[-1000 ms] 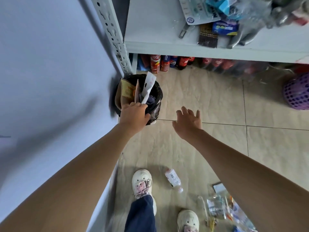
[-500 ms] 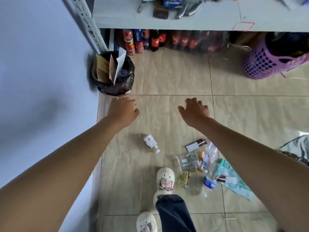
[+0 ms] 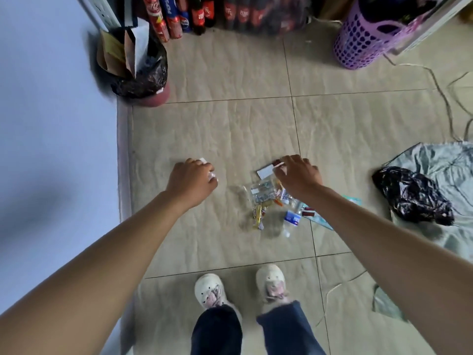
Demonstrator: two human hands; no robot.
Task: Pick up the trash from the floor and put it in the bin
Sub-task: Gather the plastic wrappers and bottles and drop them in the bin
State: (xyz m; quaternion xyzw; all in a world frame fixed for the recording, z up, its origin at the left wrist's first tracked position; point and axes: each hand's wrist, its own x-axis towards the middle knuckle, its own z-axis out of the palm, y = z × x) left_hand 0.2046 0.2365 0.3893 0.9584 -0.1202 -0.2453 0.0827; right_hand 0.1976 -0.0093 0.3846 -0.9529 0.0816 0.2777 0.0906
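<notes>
The bin [image 3: 153,80], lined with a black bag and stuffed with cardboard and paper, stands at the far left against the wall. My left hand [image 3: 190,183] is curled over a small white bottle [image 3: 212,177] on the floor; its white ends show on either side of my fingers. To the right, my right hand [image 3: 298,175] hovers with fingers spread over a litter pile [image 3: 263,194] of clear plastic bags and wrappers, fingertips at a white-and-red box [image 3: 265,172]. A blue-labelled bottle [image 3: 291,219] and a yellow wrapper [image 3: 258,217] lie nearer my feet.
Soda bottles [image 3: 194,14] line the far wall under a shelf. A purple basket [image 3: 363,39] stands far right, with a cable [image 3: 440,93] trailing from it. A crumpled black bag [image 3: 412,198] rests on grey cloth [image 3: 445,165] at right. The blue wall [image 3: 51,124] runs along the left.
I have stepped back from the bin and bent toward the floor. My left hand dropped onto the small white bottle, and my right hand came down over the litter pile.
</notes>
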